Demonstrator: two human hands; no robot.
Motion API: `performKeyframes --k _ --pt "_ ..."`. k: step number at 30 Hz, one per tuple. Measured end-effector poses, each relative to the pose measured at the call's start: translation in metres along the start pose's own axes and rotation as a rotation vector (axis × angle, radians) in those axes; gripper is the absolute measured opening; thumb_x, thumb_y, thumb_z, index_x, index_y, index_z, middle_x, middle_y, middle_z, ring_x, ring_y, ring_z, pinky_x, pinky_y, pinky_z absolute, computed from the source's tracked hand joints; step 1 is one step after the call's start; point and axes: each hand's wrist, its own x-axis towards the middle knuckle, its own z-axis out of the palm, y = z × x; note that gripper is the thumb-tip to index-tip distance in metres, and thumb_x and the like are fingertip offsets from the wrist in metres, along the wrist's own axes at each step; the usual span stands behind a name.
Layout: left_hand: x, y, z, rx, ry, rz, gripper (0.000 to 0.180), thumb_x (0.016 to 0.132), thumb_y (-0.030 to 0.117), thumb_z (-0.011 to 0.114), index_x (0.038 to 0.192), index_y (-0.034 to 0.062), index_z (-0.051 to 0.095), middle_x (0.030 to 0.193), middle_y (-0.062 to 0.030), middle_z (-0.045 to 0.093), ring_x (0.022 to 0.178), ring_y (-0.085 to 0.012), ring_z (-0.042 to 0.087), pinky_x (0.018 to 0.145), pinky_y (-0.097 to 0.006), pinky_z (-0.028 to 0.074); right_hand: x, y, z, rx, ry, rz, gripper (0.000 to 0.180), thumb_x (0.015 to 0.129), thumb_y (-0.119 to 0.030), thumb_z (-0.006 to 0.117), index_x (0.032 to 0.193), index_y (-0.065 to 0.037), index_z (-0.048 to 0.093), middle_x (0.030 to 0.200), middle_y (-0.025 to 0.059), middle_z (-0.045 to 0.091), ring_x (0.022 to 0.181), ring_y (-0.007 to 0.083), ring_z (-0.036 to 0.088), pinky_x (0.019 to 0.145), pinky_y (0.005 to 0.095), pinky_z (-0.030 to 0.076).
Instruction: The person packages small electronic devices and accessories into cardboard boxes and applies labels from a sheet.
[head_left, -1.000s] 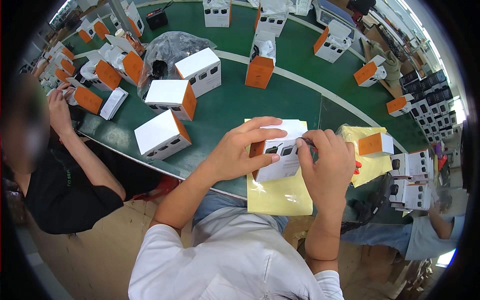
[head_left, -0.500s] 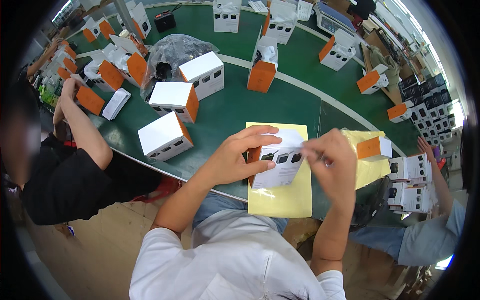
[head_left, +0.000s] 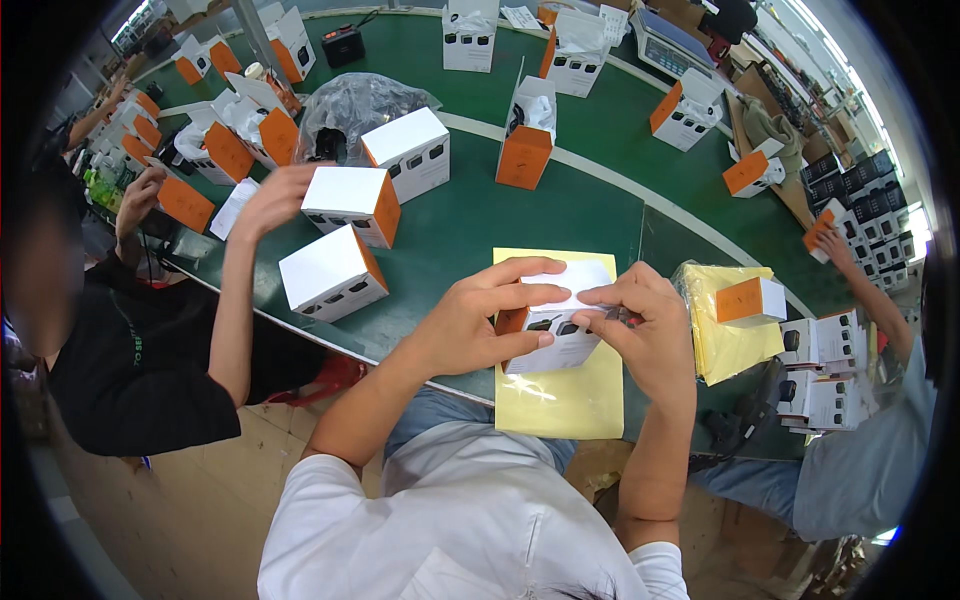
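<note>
A closed white and orange cardboard box [head_left: 566, 352], printed with pictures of small dark devices, stands on a shiny yellow sheet [head_left: 558, 408] in front of me. My left hand [head_left: 478, 318] grips its left side, fingers over the top and thumb on the printed face. At the box's upper right edge, my right hand [head_left: 650, 325] has its index finger on top and its thumb on the printed face, closed over that edge. Whether anything thin lies under those fingertips is hidden.
Three closed boxes, one of them the nearest white box [head_left: 325, 275], stand to my left. A co-worker's hand [head_left: 275, 200] reaches beside them. Right of me lie a yellow stack [head_left: 735, 345] with a small orange and white box [head_left: 745, 302]. Open boxes line the green conveyor [head_left: 600, 150].
My right hand, blurred beside the box before, now touches its upper right edge. The left co-worker's arm has reached toward the closed boxes; the right co-worker's hand now touches a box farther back.
</note>
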Motion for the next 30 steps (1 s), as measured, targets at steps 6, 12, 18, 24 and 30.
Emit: performKeyframes --k 6,12,18,24,30 --pt "0.01 -0.019 -0.019 0.426 0.155 0.223 0.045 0.078 0.008 0.083 0.121 0.0077 0.073 0.143 -0.0179 0.059 0.129 -0.036 0.059 0.103 -0.042 0.051 -0.022 0.041 -0.014 -0.114 0.077 0.285 0.028 0.093 -0.007 0.067 0.121 -0.001 0.064 0.094 0.0152 0.058 0.079 0.0323 0.061 0.075 0.0412 0.049" --pt "0.019 -0.06 -0.036 0.854 0.187 0.215 0.052 0.083 0.018 0.08 0.132 0.0131 0.066 0.149 -0.0145 0.054 0.134 -0.0377 0.05 0.115 -0.05 0.037 -0.057 0.061 -0.001 0.05 -0.093 0.119 0.035 0.097 0.009 0.05 0.13 0.002 0.058 0.107 0.0164 0.054 0.098 0.0301 0.058 0.086 0.0332 0.048" --pt "-0.004 -0.06 0.026 0.486 -0.246 0.237 0.062 0.079 0.037 0.083 0.134 0.0147 0.064 0.152 -0.0118 0.051 0.143 -0.0391 0.042 0.122 -0.057 0.027 -0.061 0.061 0.022 0.05 -0.196 0.228 0.032 0.09 0.006 0.061 0.119 -0.006 0.069 0.099 0.012 0.061 0.086 0.0318 0.062 0.082 0.0382 0.049" --pt "-0.004 -0.083 0.051 0.636 -0.482 0.153 0.085 0.077 0.067 0.076 0.144 0.0176 0.058 0.162 -0.0082 0.041 0.153 -0.0381 0.029 0.126 -0.062 0.015 -0.058 0.062 0.034 -0.238 -0.256 0.198 0.018 0.088 -0.003 0.069 0.1 -0.013 0.076 0.088 0.0049 0.067 0.073 0.027 0.061 0.071 0.0387 0.044" --pt "-0.004 -0.081 0.051 0.663 -0.53 0.13 0.093 0.073 0.071 0.076 0.147 0.0185 0.056 0.165 -0.0076 0.037 0.155 -0.0366 0.025 0.126 -0.064 0.013 -0.057 0.068 0.041 -0.273 -0.248 0.17 0.015 0.086 -0.005 0.071 0.097 -0.013 0.077 0.085 0.0032 0.066 0.069 0.025 0.061 0.071 0.0377 0.044"
